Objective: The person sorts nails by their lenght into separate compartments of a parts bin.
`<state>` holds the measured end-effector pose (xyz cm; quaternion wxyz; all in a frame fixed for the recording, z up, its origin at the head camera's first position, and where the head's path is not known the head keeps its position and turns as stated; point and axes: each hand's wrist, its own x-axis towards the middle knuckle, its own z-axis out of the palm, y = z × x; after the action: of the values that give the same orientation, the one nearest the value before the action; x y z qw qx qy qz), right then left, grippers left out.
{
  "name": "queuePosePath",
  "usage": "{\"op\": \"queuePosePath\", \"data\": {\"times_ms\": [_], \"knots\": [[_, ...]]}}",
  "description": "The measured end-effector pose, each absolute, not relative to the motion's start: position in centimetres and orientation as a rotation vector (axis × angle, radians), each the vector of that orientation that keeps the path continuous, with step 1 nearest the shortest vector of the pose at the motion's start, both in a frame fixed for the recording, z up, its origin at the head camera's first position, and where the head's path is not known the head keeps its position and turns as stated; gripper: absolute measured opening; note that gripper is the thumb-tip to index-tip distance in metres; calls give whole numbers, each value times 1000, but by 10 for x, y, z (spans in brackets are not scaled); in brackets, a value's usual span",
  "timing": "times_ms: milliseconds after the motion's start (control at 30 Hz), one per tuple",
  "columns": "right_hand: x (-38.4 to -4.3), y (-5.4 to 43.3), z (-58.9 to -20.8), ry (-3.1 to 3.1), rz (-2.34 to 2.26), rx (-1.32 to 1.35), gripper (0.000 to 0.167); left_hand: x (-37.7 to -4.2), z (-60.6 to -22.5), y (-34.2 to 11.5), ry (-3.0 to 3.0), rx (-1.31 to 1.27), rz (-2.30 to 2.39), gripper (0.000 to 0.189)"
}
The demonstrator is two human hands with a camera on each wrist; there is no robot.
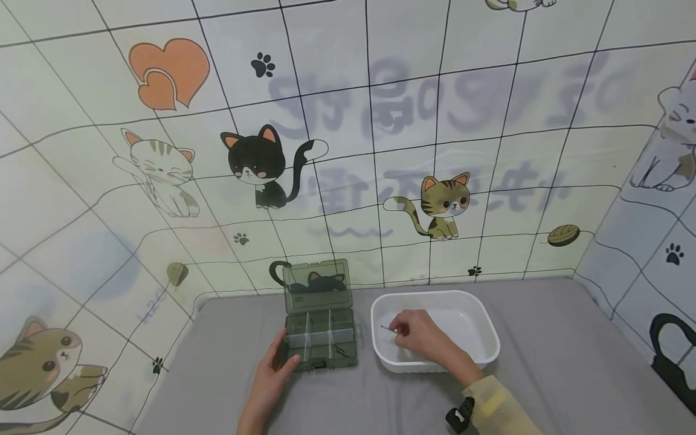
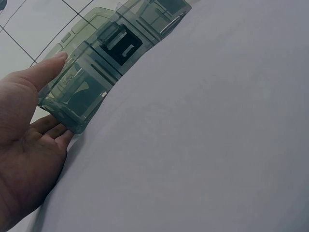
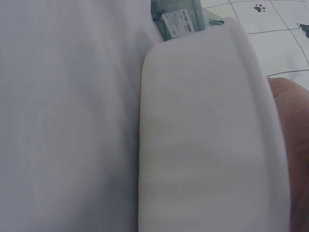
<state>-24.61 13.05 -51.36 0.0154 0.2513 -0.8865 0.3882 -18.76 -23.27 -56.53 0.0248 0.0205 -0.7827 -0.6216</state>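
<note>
Right hand (image 1: 417, 332) pinches thin rod (image 1: 386, 328) over tray (image 1: 405, 366); left hand (image 1: 273, 368), spread, touches box (image 1: 338, 364).

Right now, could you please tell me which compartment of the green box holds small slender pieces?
The front-right compartment: a few small slender pieces lie there, while none show in the other five.

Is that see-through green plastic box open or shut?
Open. The see-through green plastic box has its lid standing up at the back, and its divided compartments show from above.
</note>
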Motion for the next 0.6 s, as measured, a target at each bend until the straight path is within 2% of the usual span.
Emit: {"op": "queuePosePath", "data": {"times_ms": [600], "knots": [[-242, 122, -500, -2708, 1192, 868, 21, -188, -566, -234, -2414, 52, -1937, 75]]}}
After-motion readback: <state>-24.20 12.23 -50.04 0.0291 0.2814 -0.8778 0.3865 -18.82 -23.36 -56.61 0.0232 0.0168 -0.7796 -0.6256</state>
